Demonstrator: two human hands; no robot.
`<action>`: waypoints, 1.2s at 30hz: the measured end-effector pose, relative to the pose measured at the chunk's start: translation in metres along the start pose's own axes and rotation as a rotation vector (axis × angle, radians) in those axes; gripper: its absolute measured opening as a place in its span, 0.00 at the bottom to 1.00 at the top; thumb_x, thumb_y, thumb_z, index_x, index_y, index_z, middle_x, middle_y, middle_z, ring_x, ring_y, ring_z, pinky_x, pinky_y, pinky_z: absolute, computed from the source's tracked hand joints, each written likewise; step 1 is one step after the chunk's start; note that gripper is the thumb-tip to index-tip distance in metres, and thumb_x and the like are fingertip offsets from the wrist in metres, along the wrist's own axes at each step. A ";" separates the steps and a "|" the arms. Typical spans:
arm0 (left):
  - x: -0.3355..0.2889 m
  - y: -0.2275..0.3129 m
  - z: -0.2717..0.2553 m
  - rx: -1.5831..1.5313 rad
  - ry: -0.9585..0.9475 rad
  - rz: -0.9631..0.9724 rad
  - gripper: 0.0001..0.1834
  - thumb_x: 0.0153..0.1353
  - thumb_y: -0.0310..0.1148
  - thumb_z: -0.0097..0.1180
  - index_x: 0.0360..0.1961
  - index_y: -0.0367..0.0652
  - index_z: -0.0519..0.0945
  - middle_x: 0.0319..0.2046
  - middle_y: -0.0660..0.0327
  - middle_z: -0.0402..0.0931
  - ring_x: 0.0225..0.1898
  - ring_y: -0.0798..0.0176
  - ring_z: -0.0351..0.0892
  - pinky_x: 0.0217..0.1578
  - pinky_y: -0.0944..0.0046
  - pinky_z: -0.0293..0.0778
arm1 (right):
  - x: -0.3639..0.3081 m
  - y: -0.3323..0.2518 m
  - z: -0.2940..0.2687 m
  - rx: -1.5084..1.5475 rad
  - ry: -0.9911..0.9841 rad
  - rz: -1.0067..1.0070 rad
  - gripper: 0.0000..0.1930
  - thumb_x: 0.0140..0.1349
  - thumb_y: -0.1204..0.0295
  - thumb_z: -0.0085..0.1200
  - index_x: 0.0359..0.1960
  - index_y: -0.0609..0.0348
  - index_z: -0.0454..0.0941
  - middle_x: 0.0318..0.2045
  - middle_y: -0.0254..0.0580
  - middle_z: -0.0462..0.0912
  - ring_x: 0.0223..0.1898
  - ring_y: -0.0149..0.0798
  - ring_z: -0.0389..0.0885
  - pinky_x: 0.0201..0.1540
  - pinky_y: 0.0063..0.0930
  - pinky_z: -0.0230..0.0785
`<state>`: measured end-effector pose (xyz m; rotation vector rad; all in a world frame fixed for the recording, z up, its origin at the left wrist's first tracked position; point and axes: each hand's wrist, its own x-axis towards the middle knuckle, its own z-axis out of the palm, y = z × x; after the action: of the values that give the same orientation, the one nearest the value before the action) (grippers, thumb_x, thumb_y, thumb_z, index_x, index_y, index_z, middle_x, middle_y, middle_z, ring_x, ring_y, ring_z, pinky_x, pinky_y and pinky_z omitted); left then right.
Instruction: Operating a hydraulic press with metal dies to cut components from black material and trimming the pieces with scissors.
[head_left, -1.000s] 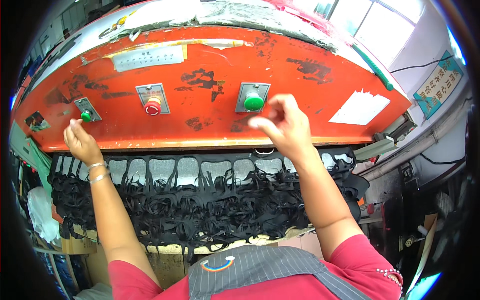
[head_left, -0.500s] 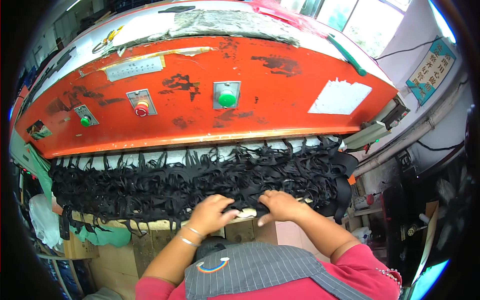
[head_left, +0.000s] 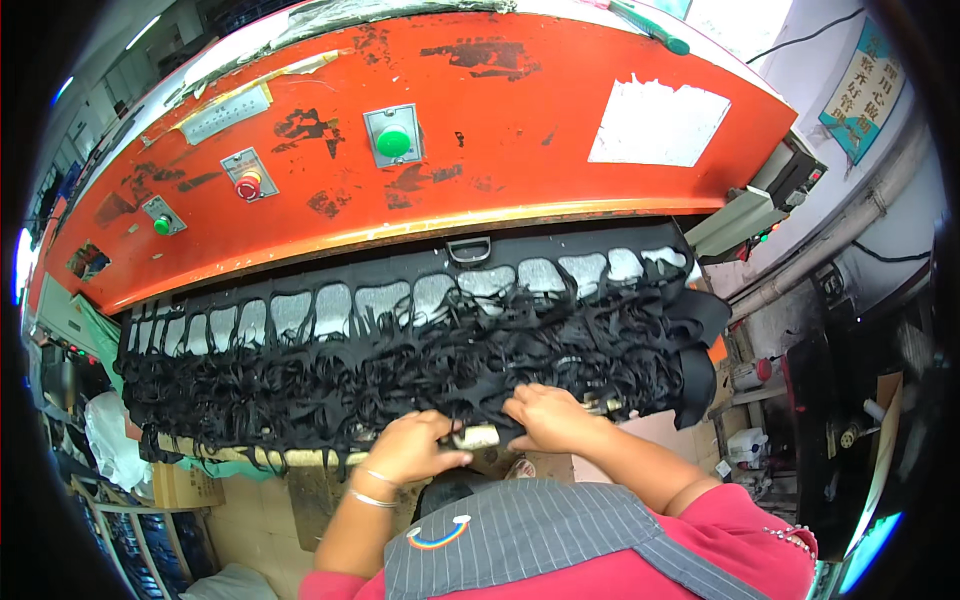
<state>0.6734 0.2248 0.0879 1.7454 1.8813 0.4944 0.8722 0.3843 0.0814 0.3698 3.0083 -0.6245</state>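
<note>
A black sheet full of cut-out holes (head_left: 540,275) lies under the front of the orange machine, and its near part is bunched into tangled black strips (head_left: 330,390). Pale surface shows through the row of holes. At the near edge of the heap, my left hand (head_left: 412,448) has its fingers bent over the black strips. My right hand (head_left: 550,418) grips the strips a little further right. Between the two hands a piece of the pale board edge (head_left: 475,437) is visible. A small D-shaped metal frame (head_left: 468,250) rests on the sheet's far part, close under the machine.
The orange machine front (head_left: 540,180) spans the far side, with a green button (head_left: 393,142) and a red knob (head_left: 248,185). A grey bracket (head_left: 738,222) juts out at its right end. White plastic bags (head_left: 112,435) hang at the left. Shelves with odds and ends (head_left: 750,445) stand at right.
The black sheet has come toward me from under the machine, baring its row of holes and the metal frame. Both hands stay at the near edge. The view has shifted.
</note>
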 end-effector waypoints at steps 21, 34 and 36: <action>0.253 -0.061 -0.023 0.028 0.651 0.150 0.09 0.52 0.34 0.61 0.24 0.43 0.75 0.24 0.60 0.69 0.31 0.54 0.72 0.34 0.56 0.70 | 0.318 0.168 -0.130 -0.556 -0.348 -0.622 0.38 0.34 0.72 0.72 0.55 0.50 0.74 0.59 0.39 0.72 0.60 0.44 0.71 0.57 0.36 0.70; 0.262 -0.046 -0.021 -0.432 0.825 -0.182 0.36 0.44 0.35 0.71 0.56 0.42 0.70 0.47 0.54 0.67 0.43 0.60 0.71 0.40 0.59 0.72 | 0.293 0.208 -0.133 -0.286 0.187 -0.662 0.11 0.52 0.66 0.56 0.39 0.48 0.81 0.37 0.35 0.76 0.43 0.43 0.76 0.42 0.36 0.75; 0.255 -0.059 -0.014 -0.183 0.732 -0.208 0.36 0.48 0.39 0.68 0.58 0.41 0.70 0.42 0.56 0.72 0.43 0.54 0.71 0.43 0.57 0.72 | 0.274 0.200 -0.158 -0.355 0.256 -0.340 0.12 0.53 0.66 0.55 0.40 0.50 0.81 0.36 0.38 0.78 0.40 0.44 0.79 0.39 0.36 0.76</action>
<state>0.6090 0.4726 0.0319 1.3152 2.3616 1.3072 0.6551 0.6862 0.1237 -0.0906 3.3672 -0.0434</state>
